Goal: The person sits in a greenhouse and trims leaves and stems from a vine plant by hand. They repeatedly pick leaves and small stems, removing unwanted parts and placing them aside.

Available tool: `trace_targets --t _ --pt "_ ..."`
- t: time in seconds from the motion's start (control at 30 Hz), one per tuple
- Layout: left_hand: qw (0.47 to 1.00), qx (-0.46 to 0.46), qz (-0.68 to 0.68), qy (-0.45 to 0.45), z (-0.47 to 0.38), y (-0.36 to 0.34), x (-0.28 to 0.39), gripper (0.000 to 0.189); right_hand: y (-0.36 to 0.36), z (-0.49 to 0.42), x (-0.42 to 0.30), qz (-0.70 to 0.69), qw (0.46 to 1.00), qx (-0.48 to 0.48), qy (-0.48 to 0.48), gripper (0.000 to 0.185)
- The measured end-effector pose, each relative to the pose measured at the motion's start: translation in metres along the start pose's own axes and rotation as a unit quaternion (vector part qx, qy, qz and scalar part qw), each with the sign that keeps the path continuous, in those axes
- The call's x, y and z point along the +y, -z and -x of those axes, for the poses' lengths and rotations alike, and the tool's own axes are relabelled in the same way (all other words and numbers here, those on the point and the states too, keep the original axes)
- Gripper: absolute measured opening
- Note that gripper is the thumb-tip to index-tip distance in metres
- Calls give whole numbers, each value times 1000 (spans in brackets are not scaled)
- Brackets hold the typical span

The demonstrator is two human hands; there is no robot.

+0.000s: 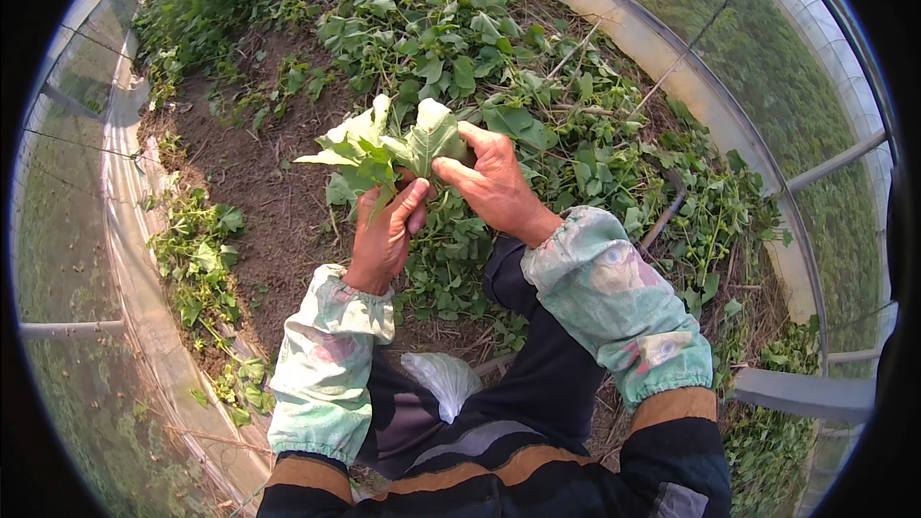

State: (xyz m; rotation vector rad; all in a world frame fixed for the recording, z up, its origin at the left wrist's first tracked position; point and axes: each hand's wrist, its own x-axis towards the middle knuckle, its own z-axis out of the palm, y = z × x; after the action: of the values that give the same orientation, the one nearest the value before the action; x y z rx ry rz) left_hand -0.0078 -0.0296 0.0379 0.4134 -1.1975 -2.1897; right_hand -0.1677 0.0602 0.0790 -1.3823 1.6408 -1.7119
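Observation:
Both of my hands are raised in front of me over the vines, close together. My left hand point(389, 227) grips a bunch of pale green leaves point(357, 149) from below, thumb uppermost; their stems are mostly hidden by the fingers. To its right, my right hand point(496, 176) pinches the edge of a broad leaf point(432, 131) of the bunch between thumb and fingers. Some leaves show their lighter undersides. Green patterned sleeve covers reach from my wrists towards the elbows. A clear plastic bag point(447, 379) with something pale green in it lies between my legs.
Dense leafy vines point(460, 50) cover the ground ahead and to the right. Bare brown soil point(270, 216) lies left of my hands. Plastic-sheet walls with metal tubes point(835, 158) curve along both sides. A bent pipe or stick point(665, 214) lies among the vines at right.

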Motion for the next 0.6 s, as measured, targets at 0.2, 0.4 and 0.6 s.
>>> trace_targets --t 0.2,0.4,0.6 --pt "999 4 35 16 0 2 2 11 4 -3 6 -108 992 1 -69 14" --pt "997 -2 69 29 -1 4 4 11 5 -3 2 -144 983 6 -111 8" --pt "995 32 83 49 0 8 4 13 20 -8 3 -183 964 89 -169 31"
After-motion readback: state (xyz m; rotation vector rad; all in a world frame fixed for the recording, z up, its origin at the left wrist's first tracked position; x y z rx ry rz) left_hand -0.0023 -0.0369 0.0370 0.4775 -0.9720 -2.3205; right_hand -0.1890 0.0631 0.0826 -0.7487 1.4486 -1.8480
